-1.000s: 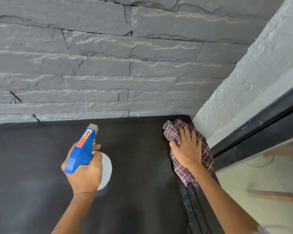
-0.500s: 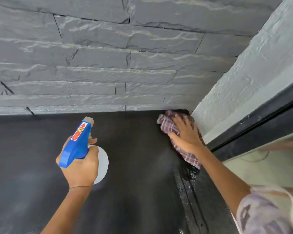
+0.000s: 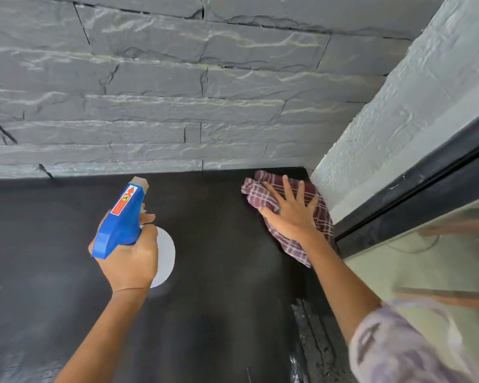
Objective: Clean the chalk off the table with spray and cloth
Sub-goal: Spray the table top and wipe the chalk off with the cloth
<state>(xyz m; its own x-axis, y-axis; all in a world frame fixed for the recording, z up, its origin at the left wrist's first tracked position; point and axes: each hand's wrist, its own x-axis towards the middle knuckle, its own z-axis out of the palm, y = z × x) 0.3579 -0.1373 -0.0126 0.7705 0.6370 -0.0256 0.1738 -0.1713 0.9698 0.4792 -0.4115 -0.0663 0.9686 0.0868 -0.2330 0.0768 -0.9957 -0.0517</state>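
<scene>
while the right hand point(image 3: 291, 214) presses its spread fingers point(image 3: 286, 186) flat on the checked cloth point(image 3: 260, 194) in the dark surface's point(image 3: 219, 272) far right corner, the left hand point(image 3: 127, 255) clenches the blue spray bottle point(image 3: 119, 222). wiping there risks scraping knuckles on the rough wall point(image 3: 371, 139), and the nozzle could mist the stone.

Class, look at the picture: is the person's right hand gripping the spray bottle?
No, the right hand lies flat on the checked cloth in the table's far corner, while the left hand holds the blue spray bottle.

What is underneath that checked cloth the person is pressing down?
The maroon checked cloth lies flat on the black table top, in its far right corner, with the right hand spread on it. Whether chalk remains beneath is hidden by the cloth.
</scene>
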